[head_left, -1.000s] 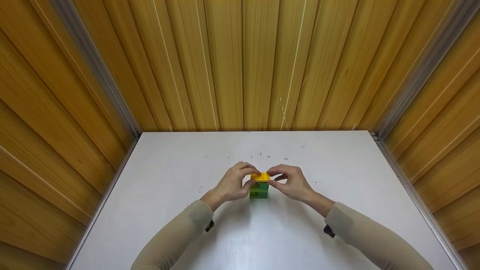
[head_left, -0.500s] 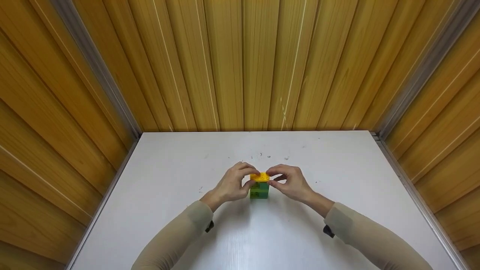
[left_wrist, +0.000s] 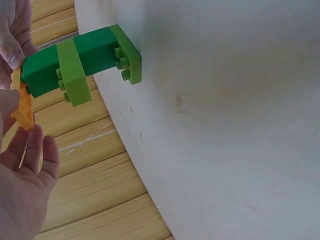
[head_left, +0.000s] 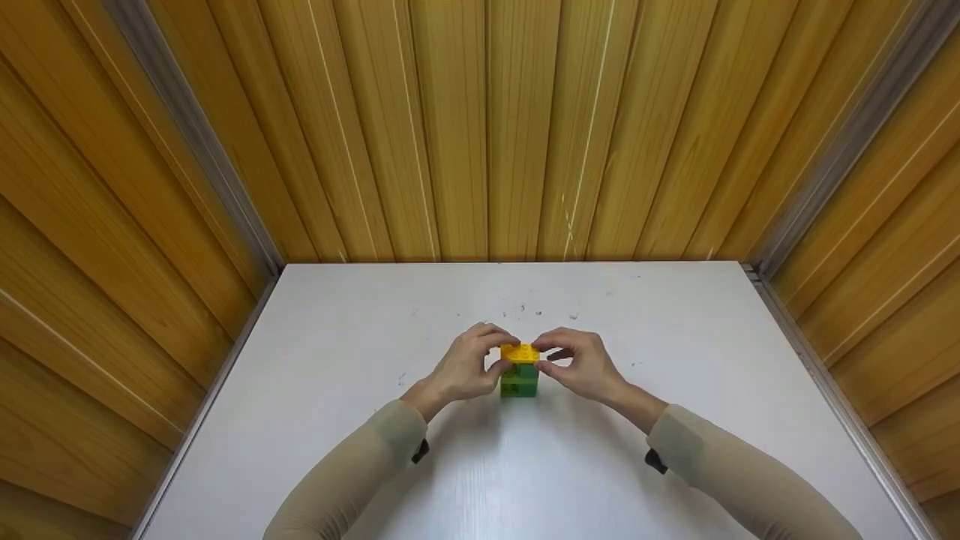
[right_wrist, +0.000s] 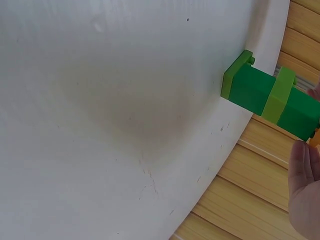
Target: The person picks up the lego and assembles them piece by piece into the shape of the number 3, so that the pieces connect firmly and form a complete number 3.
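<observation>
A tower of toy building bricks (head_left: 528,388) stands upright on the white table. Seen from the left wrist, it alternates thin light green plates (left_wrist: 75,75) with dark green bricks (left_wrist: 95,50), a light green one at the foot. My left hand (head_left: 471,367) pinches the left end of a yellow building plate (head_left: 520,354) at the tower's top. Thumb and fingers of my right hand (head_left: 589,367) hold its other end. Some studs of the upper dark green brick show beside the plate in the left wrist view. The light green plates stick out past the dark bricks on one side.
The white table (head_left: 360,315) bears small dark marks beyond the hands. Wood-patterned panels (head_left: 517,135) close it in at the back and both sides, with grey metal strips (head_left: 202,142) at the corners.
</observation>
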Demonstrator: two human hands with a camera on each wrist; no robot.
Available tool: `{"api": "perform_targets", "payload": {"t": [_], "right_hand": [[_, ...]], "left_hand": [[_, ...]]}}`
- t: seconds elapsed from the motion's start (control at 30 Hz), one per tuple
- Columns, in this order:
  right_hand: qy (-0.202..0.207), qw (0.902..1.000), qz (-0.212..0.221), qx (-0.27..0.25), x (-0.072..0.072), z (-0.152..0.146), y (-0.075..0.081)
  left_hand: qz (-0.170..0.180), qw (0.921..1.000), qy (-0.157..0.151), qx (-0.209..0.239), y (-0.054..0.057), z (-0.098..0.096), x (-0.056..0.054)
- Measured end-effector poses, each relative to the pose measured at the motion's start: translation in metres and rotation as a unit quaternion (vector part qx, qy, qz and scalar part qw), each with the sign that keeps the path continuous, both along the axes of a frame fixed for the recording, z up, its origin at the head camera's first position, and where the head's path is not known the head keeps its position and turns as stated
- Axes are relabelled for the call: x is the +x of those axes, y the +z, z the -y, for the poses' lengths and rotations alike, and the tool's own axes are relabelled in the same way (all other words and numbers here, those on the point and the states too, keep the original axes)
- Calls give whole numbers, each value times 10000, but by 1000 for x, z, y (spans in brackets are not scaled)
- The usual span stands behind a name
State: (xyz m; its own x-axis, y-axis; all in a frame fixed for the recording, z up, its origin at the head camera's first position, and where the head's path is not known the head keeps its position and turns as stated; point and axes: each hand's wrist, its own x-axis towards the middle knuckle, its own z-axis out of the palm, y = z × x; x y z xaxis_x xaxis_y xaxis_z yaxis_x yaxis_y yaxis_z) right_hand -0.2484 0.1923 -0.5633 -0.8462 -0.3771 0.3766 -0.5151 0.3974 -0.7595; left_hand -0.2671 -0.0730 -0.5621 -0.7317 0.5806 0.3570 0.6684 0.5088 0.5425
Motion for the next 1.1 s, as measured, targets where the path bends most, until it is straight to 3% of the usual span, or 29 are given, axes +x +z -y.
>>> {"api": "perform_targets", "payload": {"t": [0.3, 0.63, 1.1], "right_hand": [[127, 9998, 143, 57, -6, -3, 2], [17, 9990, -85, 443, -3, -1, 8], [-26, 10000, -86, -1, -4, -2, 3]], "left_hand": [[162, 9998, -29, -64, 3, -1, 0], [479, 9988, -18, -61, 7, -1, 0], [576, 9982, -179, 40, 8, -5, -4]]}}
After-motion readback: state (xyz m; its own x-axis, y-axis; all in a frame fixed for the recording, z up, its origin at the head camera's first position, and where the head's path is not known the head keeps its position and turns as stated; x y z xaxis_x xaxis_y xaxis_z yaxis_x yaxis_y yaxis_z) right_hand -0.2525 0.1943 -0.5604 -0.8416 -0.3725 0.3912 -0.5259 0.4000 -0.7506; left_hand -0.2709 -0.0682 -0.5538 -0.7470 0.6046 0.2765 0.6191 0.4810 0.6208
